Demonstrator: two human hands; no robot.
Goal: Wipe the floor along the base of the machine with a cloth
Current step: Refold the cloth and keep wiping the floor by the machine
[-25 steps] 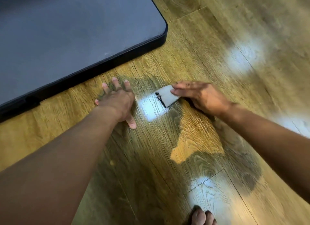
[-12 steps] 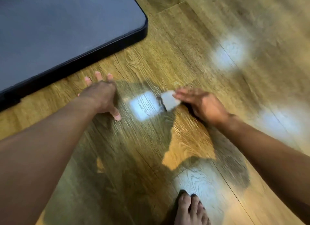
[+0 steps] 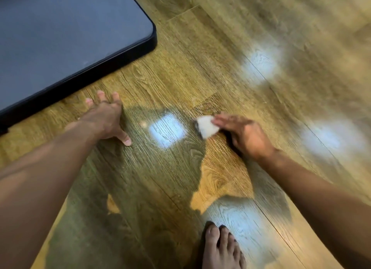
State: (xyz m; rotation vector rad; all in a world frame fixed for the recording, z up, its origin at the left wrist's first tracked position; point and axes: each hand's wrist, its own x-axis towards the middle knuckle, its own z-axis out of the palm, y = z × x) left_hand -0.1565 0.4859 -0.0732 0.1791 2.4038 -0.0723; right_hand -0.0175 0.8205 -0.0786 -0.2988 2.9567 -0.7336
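On the wood floor (image 3: 200,78), right of centre: small pale cloth (image 3: 206,126), folded to a wedge, dark smudge at its left edge. Pinned flat under right hand (image 3: 245,136), fingers laid straight across its right half, pressing down, not curled round it as far as visible. Thumb hidden, motion blur too, so no call on a pinch underneath. Left hand (image 3: 104,118) splayed flat on the floor, grasping nothing, just bracing, fingertips near the black base (image 3: 80,74) of the machine but not touching. Cloth well apart from that base, on the far side of the bright reflection patch (image 3: 167,131)

Handling, as a judgement: light, soft, no stiffness of its own. Will bunch or roll under a push unless held flat. Over glossy, slick-looking planks: should slide easily, likely to slip out from under the fingers on any loss of pressure. Nothing fragile. Best hold: palm and fingers over the middle of the fold, leading edge kept free toward the base. Alternative: pinch the rear corner and drag. Still needs to go left, right up against the black rim, for the actual strip. Bare foot (image 3: 220,246) at bottom edge, out of that path
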